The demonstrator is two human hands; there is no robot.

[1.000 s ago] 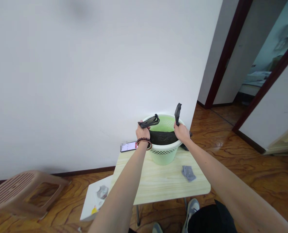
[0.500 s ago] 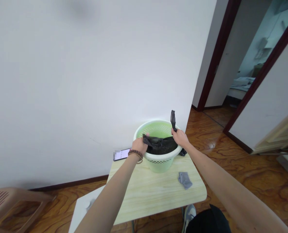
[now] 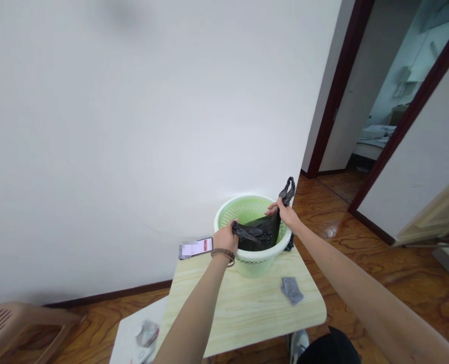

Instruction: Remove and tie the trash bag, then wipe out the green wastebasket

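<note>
A light green plastic basket (image 3: pixel 252 255) stands on a small pale wooden table (image 3: pixel 247 308) against the white wall. A black plastic bag (image 3: pixel 260 235) lies inside it. My left hand (image 3: pixel 226 237), with a bead bracelet on the wrist, is closed on the bag's left handle at the basket's near-left rim. My right hand (image 3: pixel 285 212) is closed on the bag's right handle, holding it up at the basket's right rim, so the handle's loop sticks up above my fingers.
A folded grey bag (image 3: pixel 291 290) lies on the table's right side. A phone (image 3: pixel 196 247) leans at the wall behind the table. A brown plastic stool (image 3: pixel 27 323) and a white box (image 3: pixel 139 333) sit on the wooden floor at left. An open doorway is at right.
My right hand has lifted its handle up and to the right of the rim. My left hand stays low at the near-left rim with its handle. The camera shifted slightly.
</note>
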